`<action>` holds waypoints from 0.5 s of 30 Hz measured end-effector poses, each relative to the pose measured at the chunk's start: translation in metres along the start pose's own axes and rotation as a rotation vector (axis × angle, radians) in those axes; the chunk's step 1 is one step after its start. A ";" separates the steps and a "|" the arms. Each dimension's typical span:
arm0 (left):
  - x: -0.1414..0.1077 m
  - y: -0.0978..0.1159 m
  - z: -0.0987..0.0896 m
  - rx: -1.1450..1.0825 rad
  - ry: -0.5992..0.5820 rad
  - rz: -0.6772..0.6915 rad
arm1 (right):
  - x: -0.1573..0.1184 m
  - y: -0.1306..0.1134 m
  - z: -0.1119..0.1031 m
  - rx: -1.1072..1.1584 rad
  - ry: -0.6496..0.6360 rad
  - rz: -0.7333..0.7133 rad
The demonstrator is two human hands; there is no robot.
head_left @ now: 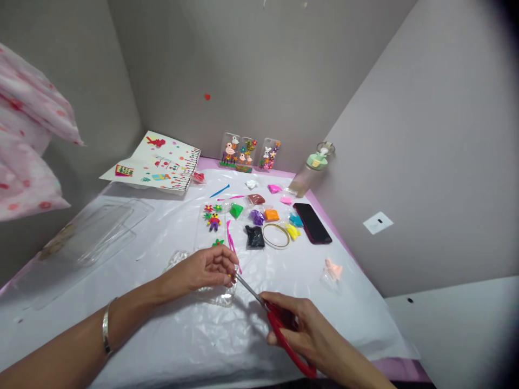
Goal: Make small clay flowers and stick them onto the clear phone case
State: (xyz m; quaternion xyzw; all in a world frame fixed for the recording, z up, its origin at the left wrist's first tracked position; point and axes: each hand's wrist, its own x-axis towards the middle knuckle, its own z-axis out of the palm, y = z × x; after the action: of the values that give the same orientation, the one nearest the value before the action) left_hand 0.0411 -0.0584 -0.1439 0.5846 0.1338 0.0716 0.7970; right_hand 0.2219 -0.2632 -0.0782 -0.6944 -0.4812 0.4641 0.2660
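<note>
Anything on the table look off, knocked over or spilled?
No spill shows. The peach packet sits apart from the other packets, nearer the person than the phone. The bottle looks tilted, though the wide lens may cause that.

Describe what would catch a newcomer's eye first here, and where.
Likely the red-handled scissors in the right hand, tips at the left hand. Next, perhaps, the bright clay packets on the white-covered table, then three decorated phone cases leaning against the back wall.
</note>
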 end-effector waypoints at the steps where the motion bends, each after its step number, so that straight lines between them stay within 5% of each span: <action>1: 0.000 0.000 0.000 0.004 0.001 0.000 | 0.000 -0.001 0.000 0.004 -0.006 0.003; 15: -0.001 0.003 0.000 0.029 0.007 -0.007 | -0.001 0.017 0.005 -0.057 0.045 -0.019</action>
State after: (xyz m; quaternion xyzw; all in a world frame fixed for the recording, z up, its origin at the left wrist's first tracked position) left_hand 0.0402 -0.0582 -0.1407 0.5953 0.1396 0.0691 0.7883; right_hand 0.2244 -0.2710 -0.0938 -0.7074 -0.4947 0.4318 0.2616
